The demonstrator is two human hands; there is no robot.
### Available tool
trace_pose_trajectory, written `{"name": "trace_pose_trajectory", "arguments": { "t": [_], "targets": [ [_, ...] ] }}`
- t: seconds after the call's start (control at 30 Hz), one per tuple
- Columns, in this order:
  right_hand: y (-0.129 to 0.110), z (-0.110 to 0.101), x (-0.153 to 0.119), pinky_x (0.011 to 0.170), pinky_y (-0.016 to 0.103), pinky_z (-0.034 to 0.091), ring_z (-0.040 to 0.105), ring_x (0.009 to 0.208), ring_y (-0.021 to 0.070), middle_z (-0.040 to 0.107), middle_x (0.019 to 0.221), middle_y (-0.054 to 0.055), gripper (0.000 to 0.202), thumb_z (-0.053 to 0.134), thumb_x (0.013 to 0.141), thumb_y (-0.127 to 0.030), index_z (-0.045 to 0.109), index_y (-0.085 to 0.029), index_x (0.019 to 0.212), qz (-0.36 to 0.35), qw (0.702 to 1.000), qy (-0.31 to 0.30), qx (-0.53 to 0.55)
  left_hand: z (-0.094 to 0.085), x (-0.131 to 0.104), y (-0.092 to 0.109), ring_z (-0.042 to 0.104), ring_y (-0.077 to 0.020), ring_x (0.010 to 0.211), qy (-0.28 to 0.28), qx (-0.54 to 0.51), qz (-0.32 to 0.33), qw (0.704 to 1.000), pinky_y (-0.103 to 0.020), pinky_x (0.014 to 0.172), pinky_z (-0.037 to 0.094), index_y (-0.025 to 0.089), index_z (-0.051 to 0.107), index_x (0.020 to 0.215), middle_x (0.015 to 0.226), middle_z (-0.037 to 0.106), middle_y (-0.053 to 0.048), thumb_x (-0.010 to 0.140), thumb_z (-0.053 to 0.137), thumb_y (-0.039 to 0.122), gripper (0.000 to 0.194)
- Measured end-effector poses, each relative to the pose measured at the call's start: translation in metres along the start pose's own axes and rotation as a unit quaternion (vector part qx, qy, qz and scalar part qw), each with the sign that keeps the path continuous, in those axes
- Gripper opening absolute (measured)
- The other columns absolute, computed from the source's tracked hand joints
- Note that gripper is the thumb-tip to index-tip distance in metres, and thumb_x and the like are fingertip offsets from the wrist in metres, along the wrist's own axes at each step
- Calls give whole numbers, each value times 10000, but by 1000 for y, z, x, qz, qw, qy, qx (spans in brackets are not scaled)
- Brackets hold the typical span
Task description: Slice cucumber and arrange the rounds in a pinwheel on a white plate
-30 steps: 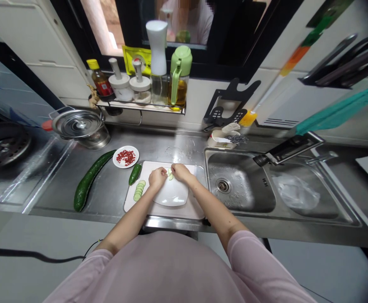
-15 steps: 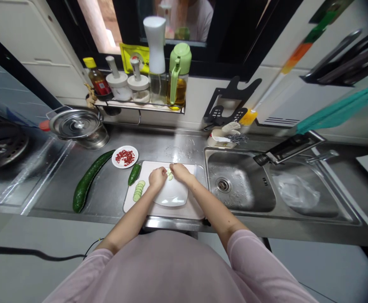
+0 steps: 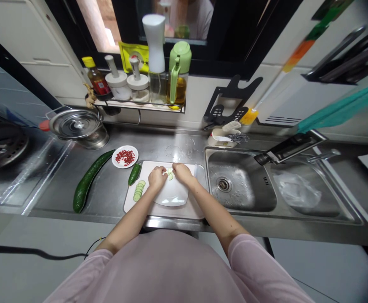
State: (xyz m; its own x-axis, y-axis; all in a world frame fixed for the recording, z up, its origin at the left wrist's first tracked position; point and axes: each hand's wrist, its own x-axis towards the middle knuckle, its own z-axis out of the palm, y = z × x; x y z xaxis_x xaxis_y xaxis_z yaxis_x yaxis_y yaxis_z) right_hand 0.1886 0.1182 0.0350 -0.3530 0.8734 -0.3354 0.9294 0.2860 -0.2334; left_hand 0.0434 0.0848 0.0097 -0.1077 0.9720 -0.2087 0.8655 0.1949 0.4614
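Note:
On a pale cutting board (image 3: 196, 206) rests a white plate (image 3: 171, 198) with a few pale-green cucumber slices (image 3: 170, 174) near its far side. My left hand (image 3: 157, 178) is over the plate's left part, fingers curled in a pinch beside the slices; what they hold, if anything, is too small to tell. From the other side my right hand (image 3: 182, 173) has its bent fingertips closed at the slices. A row of overlapping cucumber slices (image 3: 139, 190) lies on the board's left side, with a cut cucumber piece (image 3: 134, 174) just beyond.
Left of the board are a long whole cucumber (image 3: 89, 183) and a small white plate (image 3: 116, 164) of chopped red pieces. A lidded steel pot (image 3: 94, 136) stands farther left. On the right is a sink (image 3: 244, 202) with a black faucet (image 3: 289, 149). Bottles and jars line a wall shelf (image 3: 133, 103).
Both hands stay over the plate, with only a slight shift of the fingers around the cucumber slices. More of the slices shows between the hands. The other things have not moved.

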Motion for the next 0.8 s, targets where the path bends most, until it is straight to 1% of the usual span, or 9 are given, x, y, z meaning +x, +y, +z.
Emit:
{"name": "trace_pose_trajectory", "arguments": {
  "t": [0.13,0.23,0.33,0.6,0.8],
  "targets": [
    [-4,2,-9,791,261,412,616,1010,212,669,1090,121,256,455,941,-270,569,-171,1147,68,997,21,5,1,0,4,598,-186,897,11,-11,6,1000,-274,732,416,257,657,911,990,650,-24,831,553,353,162],
    [-6,6,-13,788,272,429,621,1016,223,672,1087,121,285,512,922,-331,561,-174,1156,100,995,12,0,1,1,7,596,-186,893,-2,-6,1,1000,-273,725,411,255,656,887,984,649,-24,829,567,379,163],
    [-4,9,-13,793,279,436,621,1025,226,669,1094,125,307,532,915,-347,552,-177,1169,108,994,1,-5,2,2,7,594,-185,905,-14,0,-4,1000,-272,725,409,254,655,884,998,647,-26,829,575,382,160],
    [5,13,-7,801,272,429,622,1028,215,669,1097,129,299,547,913,-352,561,-182,1157,108,994,11,-5,5,4,6,596,-176,901,-12,7,-7,1000,-261,698,393,255,650,875,998,654,-11,823,585,384,153],
    [5,11,-7,800,263,423,616,1041,210,668,1098,129,297,537,919,-355,568,-181,1157,107,994,-4,-6,4,5,7,597,-177,902,-16,2,-9,1000,-263,715,400,251,655,873,1001,651,-16,824,590,386,157]
  ]
}}
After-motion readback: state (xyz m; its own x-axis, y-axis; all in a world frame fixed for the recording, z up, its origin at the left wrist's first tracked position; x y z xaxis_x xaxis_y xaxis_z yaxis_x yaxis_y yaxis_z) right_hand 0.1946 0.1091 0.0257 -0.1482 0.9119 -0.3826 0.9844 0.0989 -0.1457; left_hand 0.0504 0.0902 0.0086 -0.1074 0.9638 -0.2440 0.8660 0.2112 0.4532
